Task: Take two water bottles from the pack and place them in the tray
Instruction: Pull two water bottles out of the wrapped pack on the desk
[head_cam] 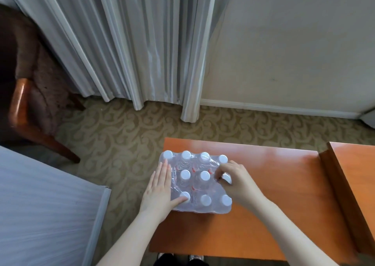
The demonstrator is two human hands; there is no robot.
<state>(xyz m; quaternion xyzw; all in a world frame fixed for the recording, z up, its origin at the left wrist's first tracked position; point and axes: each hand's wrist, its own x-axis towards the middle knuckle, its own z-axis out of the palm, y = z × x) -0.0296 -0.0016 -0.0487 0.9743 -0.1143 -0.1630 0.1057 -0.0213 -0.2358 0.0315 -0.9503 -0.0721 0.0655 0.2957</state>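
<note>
A shrink-wrapped pack of water bottles (194, 182) with white caps stands on the left part of an orange wooden table (274, 184). My left hand (160, 192) lies flat and open against the pack's left side, thumb resting on a near-left cap. My right hand (235, 182) is on the pack's right side, fingers curled around the cap of a middle-row bottle (226, 178) and the plastic wrap there. No tray is in view.
A higher wooden surface (357, 176) adjoins the table on the right. A white bed (40, 205) fills the lower left. A wooden chair (30, 107) stands at the left, with grey curtains (132, 42) and patterned carpet (125, 135) beyond the table.
</note>
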